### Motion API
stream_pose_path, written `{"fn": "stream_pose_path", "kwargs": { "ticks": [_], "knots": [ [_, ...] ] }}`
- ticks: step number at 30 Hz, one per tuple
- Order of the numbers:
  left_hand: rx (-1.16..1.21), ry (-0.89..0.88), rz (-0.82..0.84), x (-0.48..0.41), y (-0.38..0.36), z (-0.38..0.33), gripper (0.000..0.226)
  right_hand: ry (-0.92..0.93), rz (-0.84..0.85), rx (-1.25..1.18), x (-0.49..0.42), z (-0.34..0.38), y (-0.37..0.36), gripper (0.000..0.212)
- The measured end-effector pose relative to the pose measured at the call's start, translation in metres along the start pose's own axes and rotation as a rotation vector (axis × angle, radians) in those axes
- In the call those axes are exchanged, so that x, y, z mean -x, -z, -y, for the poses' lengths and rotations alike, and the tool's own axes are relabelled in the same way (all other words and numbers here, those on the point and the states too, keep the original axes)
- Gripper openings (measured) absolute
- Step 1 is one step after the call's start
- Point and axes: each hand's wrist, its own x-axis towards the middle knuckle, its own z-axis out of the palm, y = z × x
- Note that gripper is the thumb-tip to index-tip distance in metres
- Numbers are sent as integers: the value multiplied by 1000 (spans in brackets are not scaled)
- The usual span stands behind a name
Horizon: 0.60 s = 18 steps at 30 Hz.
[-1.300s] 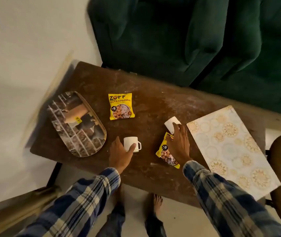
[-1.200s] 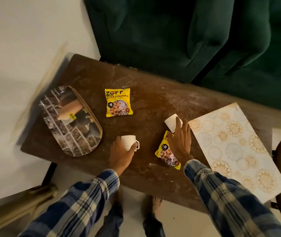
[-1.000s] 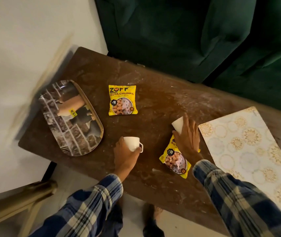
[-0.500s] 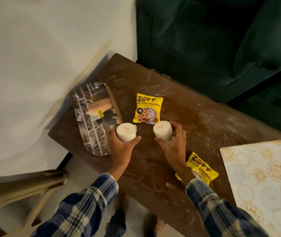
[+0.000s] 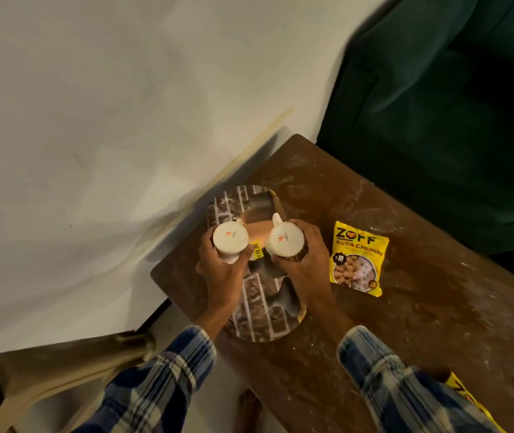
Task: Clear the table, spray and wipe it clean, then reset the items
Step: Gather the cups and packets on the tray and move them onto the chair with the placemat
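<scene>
Our left hand [image 5: 218, 276] grips the left cup [image 5: 230, 240] and our right hand [image 5: 305, 270] the right cup [image 5: 284, 240], both bases up over the brick-patterned tray [image 5: 255, 323] at the table [image 5: 405, 323] corner. We should lower them side by side, avoiding the labelled item [image 5: 256, 232] lying there.

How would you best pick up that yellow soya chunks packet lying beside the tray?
Probably pinch its sealed bottom edge, coming from above on the near side. The packet lies flat, face up on the table, so nothing offers a wrap-around hold. But the left hand grips the left cup, the right hand the right cup.
</scene>
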Motion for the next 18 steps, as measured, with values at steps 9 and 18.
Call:
{"fn": "stream_pose_path", "kwargs": {
  "ticks": [9,18],
  "knots": [
    [-186,-98,-123,-54,-28,21,78,-38,-7,101,-39,-23,-40,75],
    [-231,-69,-100,-65,-28,30,78,-13,-3,156,-54,-25,-63,72]
  ]
}}
